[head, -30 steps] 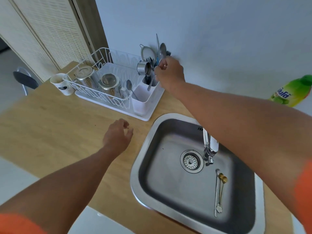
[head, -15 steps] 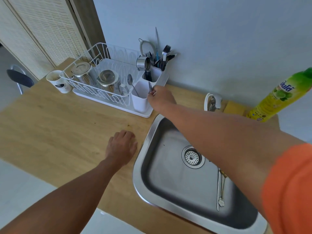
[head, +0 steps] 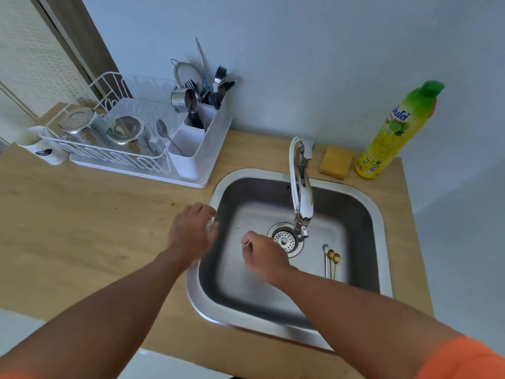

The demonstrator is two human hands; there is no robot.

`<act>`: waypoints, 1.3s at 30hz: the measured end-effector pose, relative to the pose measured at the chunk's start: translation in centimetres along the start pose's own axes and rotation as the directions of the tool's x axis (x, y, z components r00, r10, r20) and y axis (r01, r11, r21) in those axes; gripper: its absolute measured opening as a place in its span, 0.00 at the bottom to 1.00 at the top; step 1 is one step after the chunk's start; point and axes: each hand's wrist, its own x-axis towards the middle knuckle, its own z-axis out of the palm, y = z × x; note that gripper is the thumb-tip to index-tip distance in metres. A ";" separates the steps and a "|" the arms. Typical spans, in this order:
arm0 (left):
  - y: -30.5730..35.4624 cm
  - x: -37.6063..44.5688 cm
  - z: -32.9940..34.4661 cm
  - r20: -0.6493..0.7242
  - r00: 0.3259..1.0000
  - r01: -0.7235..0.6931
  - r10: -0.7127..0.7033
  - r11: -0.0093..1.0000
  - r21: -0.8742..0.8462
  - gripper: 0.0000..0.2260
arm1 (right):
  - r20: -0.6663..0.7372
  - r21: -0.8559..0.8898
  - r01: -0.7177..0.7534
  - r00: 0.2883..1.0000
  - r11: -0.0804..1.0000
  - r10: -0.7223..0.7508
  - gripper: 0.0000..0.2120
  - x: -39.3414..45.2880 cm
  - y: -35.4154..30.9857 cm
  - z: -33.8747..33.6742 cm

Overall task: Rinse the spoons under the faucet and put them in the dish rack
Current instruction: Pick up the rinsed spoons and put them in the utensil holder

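Note:
A steel sink [head: 363, 203] is set in a wooden counter, with a chrome faucet [head: 302, 192] arching over the drain [head: 285, 239]. Three thin spoons [head: 332, 259], two with gold bowls, lie on the sink floor right of the drain. My right hand [head: 263, 257] hovers inside the sink left of the drain, fingers curled, nothing visible in it. My left hand [head: 191, 231] rests on the sink's left rim, fingers apart, empty. The white dish rack [head: 207, 160] stands at the back left; its cutlery cup [head: 188, 149] holds a spoon [head: 164, 132], and its rear cup holds forks and utensils.
A yellow sponge [head: 334, 161] and a green-capped dish soap bottle [head: 396, 132] stand behind the sink at the right. Steel lidded jars [head: 124, 129] sit in the rack, a white mug [head: 41, 147] beside it. No water runs from the faucet.
My right hand left a spoon in the rack and came back down into the sink. My left hand slid right to the sink rim. The camera tilted down.

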 end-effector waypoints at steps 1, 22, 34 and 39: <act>0.7 0.2 0.4 0.011 1.000 -0.026 0.026 1.000 0.003 0.08 | 0.021 -0.018 -0.025 0.999 1.000 0.026 0.09 -0.9 1.6 0.0; 17.1 -2.0 13.7 0.500 0.838 -0.189 0.219 0.976 -0.111 0.16 | 0.015 -0.005 -0.617 0.787 0.787 0.617 0.02 -6.7 15.6 -6.2; 22.1 -0.4 18.2 0.667 0.745 0.141 -0.004 0.978 -0.151 0.12 | 0.061 0.060 -0.707 0.707 0.705 0.705 0.12 -5.8 16.9 -4.9; 23.8 0.3 19.6 0.667 0.733 0.223 -0.131 0.973 -0.054 0.16 | 0.076 0.078 -0.720 0.694 0.690 0.716 0.10 -5.5 17.3 -4.6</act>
